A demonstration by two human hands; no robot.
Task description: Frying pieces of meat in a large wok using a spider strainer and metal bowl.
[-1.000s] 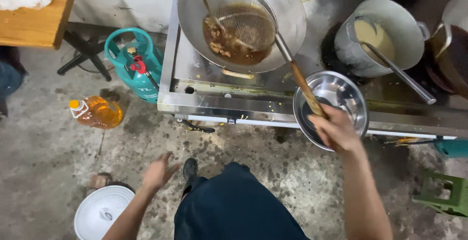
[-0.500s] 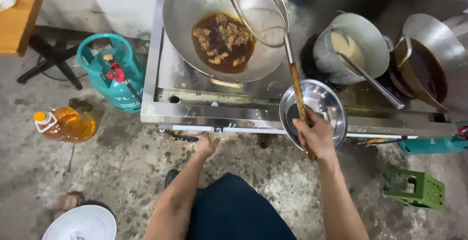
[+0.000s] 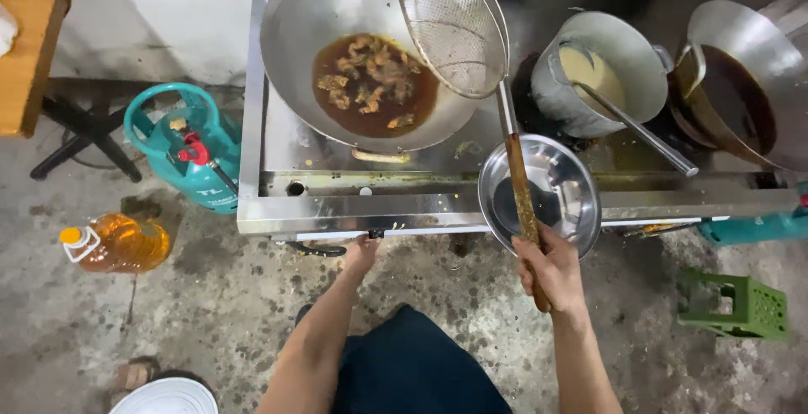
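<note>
Nearest, the right hand (image 3: pixel 551 269) was wrapped tight around the wooden handle of a wire skimmer (image 3: pixel 452 27), while the left hand (image 3: pixel 362 253) reached under the front edge of the steel stove (image 3: pixel 278 212), fingers hidden so grip could not be told. Just beyond the right hand sat an empty steel bowl (image 3: pixel 572 204) on the stove edge, the handle crossing over it. Farther back, the skimmer's mesh basket was tilted over the rim of the wok (image 3: pixel 295 35), which held brown oil and fried pieces; pot with ladle (image 3: pixel 623 52) to the right.
</note>
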